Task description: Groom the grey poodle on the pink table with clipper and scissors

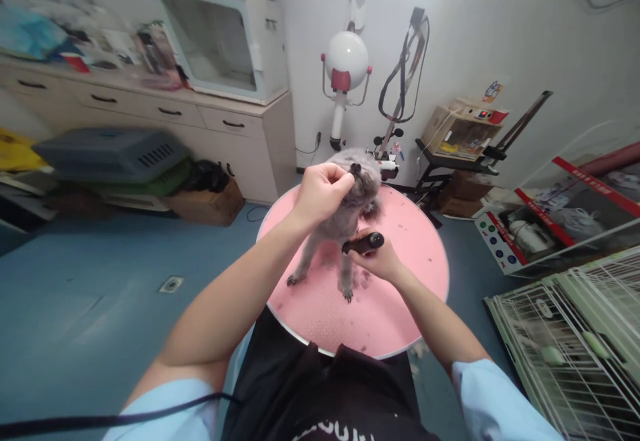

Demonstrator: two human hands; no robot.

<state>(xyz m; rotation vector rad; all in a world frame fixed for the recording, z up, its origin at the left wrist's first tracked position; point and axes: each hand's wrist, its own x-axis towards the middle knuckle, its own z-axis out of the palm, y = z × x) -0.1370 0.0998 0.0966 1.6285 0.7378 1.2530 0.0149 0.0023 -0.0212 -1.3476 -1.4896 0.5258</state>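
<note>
The left hand point(323, 191) was closed at the grey dog's point(340, 223) muzzle, fingertips pinched together just beside its dark nose, and the head was tipped up. I saw the right hand point(383, 261) lower down, its fingers wrapped around a dark handheld tool point(369, 244) that it held close to the chest and the top of a foreleg; whether the tool touched the coat I could not tell. The dog was upright on a round pink table point(310, 324), front paws set apart on its surface, facing the person in the black apron point(325, 388). Small tufts of hair point(366, 282) lay scattered over the pink top near the paws. Beyond the table, by the wall, stood a white globe-shaped device point(347, 58), and wire cages point(560, 334) stood off to the right.
</note>
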